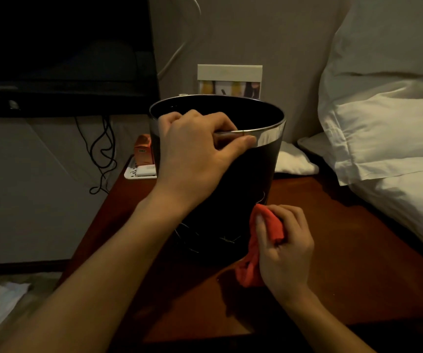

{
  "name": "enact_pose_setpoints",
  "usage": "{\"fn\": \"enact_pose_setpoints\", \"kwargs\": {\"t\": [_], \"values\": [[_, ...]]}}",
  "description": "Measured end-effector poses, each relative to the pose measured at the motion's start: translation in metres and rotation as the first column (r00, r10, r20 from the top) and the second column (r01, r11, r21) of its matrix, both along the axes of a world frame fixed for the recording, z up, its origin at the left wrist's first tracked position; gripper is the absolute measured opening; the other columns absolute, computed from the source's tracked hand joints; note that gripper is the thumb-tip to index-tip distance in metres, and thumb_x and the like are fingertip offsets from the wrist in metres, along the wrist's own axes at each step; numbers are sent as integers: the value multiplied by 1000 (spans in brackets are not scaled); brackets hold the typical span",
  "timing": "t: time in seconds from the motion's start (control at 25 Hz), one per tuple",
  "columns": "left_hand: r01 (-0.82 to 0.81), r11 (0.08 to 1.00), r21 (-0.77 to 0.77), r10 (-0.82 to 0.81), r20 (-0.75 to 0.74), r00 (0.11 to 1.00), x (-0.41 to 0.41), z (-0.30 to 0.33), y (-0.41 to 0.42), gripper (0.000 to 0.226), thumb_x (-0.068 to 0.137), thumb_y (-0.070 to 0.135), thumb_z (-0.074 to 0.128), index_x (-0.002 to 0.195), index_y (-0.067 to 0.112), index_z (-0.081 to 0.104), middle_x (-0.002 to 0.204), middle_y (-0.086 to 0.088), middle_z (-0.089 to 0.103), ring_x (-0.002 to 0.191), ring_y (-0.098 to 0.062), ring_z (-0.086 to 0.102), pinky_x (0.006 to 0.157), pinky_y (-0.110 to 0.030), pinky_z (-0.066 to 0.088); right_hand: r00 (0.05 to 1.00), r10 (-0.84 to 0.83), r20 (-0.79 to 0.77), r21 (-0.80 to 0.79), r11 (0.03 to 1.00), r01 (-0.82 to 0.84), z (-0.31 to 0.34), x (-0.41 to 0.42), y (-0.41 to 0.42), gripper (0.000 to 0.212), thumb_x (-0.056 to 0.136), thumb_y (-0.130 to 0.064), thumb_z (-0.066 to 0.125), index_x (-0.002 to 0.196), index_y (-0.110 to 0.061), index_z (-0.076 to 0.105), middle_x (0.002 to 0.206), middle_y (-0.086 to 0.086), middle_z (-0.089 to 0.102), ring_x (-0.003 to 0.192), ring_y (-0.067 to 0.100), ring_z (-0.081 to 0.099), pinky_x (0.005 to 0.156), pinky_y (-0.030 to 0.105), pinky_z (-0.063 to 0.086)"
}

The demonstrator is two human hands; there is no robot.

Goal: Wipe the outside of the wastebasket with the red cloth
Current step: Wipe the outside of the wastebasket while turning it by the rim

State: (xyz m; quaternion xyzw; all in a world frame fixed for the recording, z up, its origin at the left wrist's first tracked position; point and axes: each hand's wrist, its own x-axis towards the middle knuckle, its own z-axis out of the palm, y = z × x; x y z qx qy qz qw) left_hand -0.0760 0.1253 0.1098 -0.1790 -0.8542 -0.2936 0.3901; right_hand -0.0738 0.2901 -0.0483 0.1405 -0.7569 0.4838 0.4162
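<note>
A black wastebasket [261,171] with a shiny metal rim band stands upright on a reddish-brown wooden table [345,263]. My left hand [195,151] grips its near rim, fingers inside and thumb on the metal band. My right hand [285,247] holds a bunched red cloth [271,225] against the basket's lower right side, near the base. Part of the cloth hangs down under that hand to the table.
White pillows [383,128] crowd the table's right edge. Behind the basket stand a framed card [229,81], an orange box [142,149] and a white tray [139,171]. A dark TV [62,54] with dangling cables is at left. A tissue [6,301] lies on the floor.
</note>
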Motion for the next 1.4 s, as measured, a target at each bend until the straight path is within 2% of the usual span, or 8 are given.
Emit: {"fn": "enact_pose_setpoints", "kwargs": {"t": [0.24,0.44,0.64,0.76,0.88,1.08,1.28,1.4], "values": [[222,968,113,-241,191,952,-4,11,-41,18,76,49,69,82,33,66,88,10,63,83,-8,62,76,-37,57,996,-29,-86,4,1000,29,21,-12,7,19,91,-16,69,105,-4,70,104,3,59,91,5,56,83,7,38],[279,948,154,-302,162,939,-10,9,-55,20,74,53,72,79,34,66,89,1,64,82,-14,65,72,-34,56,980,13,-196,137,990,15,20,-9,-7,25,91,-17,68,108,2,70,106,6,56,94,5,51,82,5,39],[265,952,156,-288,151,946,-13,8,-53,24,73,55,72,76,32,65,86,2,63,79,-14,63,70,-32,55,978,182,-107,306,942,-142,-12,-2,-10,25,92,-27,68,115,-17,63,109,-1,55,89,6,55,70,23,49],[252,954,163,-276,140,951,-12,9,-49,28,69,56,68,72,28,65,77,7,61,71,-6,59,64,-20,50,982,46,-183,230,973,-3,22,-11,-2,24,89,-23,72,108,-9,70,105,6,59,90,4,50,77,9,41],[242,955,170,-264,122,957,-14,8,-48,29,70,58,70,71,29,65,77,7,61,71,-5,59,65,-21,50,977,-21,-212,158,986,56,42,-16,1,23,86,-14,76,104,0,72,102,10,61,92,5,52,82,5,38],[234,957,172,-259,137,956,-15,7,-50,27,70,59,68,73,33,65,84,2,63,78,-15,62,69,-36,55,980,180,-87,321,936,-144,-1,-9,0,25,94,-28,69,109,-8,71,108,2,58,86,12,59,67,30,53],[238,956,171,-262,135,956,-15,8,-49,29,69,62,69,73,33,66,83,1,63,77,-16,63,68,-38,55,982,62,-179,252,968,-16,33,-14,3,25,88,-18,76,106,-2,73,106,2,57,91,2,51,80,4,39],[250,954,167,-273,134,953,-17,8,-51,27,69,61,69,73,35,65,81,5,63,76,-14,62,68,-36,55,984,61,-167,231,973,-21,23,-12,-2,24,87,-18,76,105,-2,72,106,-2,54,90,2,51,79,4,40]]}}
